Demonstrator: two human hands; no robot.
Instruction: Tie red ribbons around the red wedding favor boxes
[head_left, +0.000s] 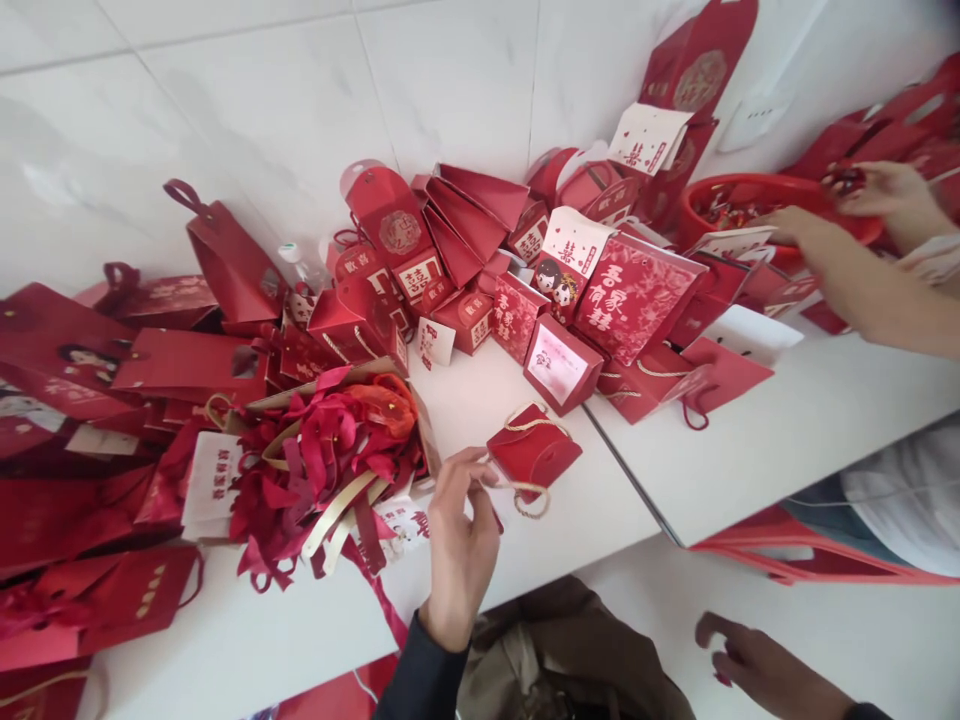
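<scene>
A small red gift box (535, 452) with a twisted cream cord lies at the table's front. My left hand (461, 535) is at its left side, index finger and thumb bent around the end of the cord (531, 487). Left of that hand is a cardboard box (427, 425) heaped with red, pink and cream ribbons (330, 450). My right hand (769, 668) hangs past the table edge, over the floor. Its fingers are loosely curled with a gap between index finger and thumb, and I see nothing held there.
Red gift boxes (217, 260) and bags crowd the table along the tiled wall. At the right, another person's hands (881, 190) work at a red basin (697, 190) of small wrapped pieces. A seam divides the white tabletop (600, 500). A red stool (787, 550) stands right.
</scene>
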